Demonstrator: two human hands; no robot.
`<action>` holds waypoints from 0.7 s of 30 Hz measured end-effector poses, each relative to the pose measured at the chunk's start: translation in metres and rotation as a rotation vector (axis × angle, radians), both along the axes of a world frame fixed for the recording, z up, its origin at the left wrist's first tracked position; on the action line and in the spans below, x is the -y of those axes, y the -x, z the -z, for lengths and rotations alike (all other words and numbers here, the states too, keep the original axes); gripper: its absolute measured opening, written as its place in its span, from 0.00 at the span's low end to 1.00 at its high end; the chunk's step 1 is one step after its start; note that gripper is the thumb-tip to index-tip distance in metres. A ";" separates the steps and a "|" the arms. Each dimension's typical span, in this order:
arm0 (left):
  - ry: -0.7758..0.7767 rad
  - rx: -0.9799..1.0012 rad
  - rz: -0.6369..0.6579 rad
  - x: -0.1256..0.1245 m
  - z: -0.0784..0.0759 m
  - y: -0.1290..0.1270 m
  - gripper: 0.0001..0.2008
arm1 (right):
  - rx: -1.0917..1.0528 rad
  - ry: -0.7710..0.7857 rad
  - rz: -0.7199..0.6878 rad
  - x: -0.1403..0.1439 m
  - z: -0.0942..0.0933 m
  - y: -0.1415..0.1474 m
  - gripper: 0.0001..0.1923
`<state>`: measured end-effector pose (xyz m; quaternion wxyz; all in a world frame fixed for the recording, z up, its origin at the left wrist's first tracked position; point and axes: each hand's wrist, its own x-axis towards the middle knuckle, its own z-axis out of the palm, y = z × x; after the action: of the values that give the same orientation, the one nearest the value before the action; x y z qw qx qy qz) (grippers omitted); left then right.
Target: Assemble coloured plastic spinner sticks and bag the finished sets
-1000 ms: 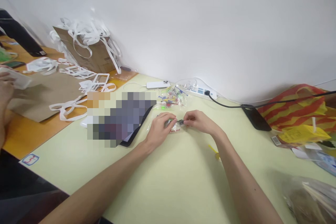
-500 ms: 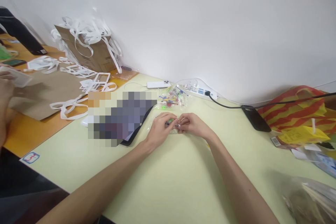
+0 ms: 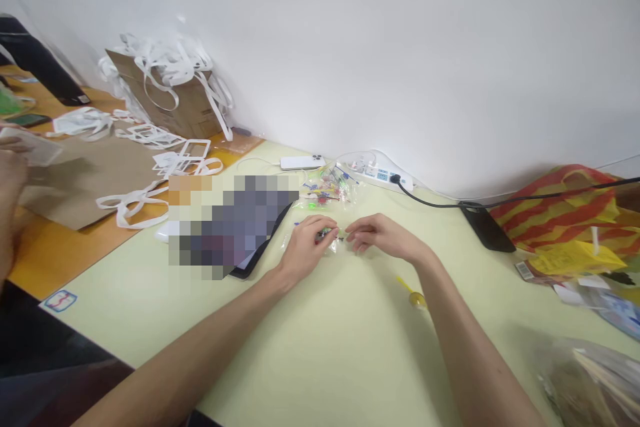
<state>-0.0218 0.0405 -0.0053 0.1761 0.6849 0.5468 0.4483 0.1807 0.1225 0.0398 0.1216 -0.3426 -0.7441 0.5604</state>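
Note:
My left hand [image 3: 309, 245] rests on the pale green table, fingers curled and closed on a small clear plastic bag [image 3: 329, 249]. Small dark and green bits show at its thumb and fingertips; their kind is too small to tell. Just to the right, my right hand [image 3: 381, 237] hovers apart from the bag, fingers loosely bent and spread with nothing visible in them. By my right forearm lies a small yellow round piece with a thin stem [image 3: 416, 298]. Beyond both hands sits another clear bag of colourful small parts [image 3: 330, 190].
A tablet [image 3: 245, 267], partly blurred, lies left of my hands. Behind are a white phone [image 3: 302, 162] and a power strip [image 3: 383, 177]. A black phone [image 3: 487, 227] and striped bag [image 3: 555, 203] are at right. Another person's hand [image 3: 11, 157] holds a whitish flat piece.
My right hand has let go at the small bag and moved right, its fingers parting. The yellow piece now shows beside my right forearm. My left hand has stayed in place.

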 end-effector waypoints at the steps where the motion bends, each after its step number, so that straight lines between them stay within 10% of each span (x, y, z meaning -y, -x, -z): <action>1: 0.001 0.002 0.001 0.000 0.000 0.000 0.10 | 0.055 -0.046 0.019 0.000 -0.010 -0.010 0.16; 8: -0.006 0.012 0.007 0.001 0.005 0.000 0.08 | 0.661 -0.276 0.035 0.022 -0.061 -0.095 0.12; 21: -0.014 0.018 0.066 0.002 0.006 0.000 0.08 | 0.850 -0.253 -0.015 0.042 -0.011 -0.069 0.05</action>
<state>-0.0214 0.0388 -0.0113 0.1907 0.6995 0.5192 0.4524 0.2497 0.0803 0.0509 -0.1582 -0.5198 -0.7931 0.2753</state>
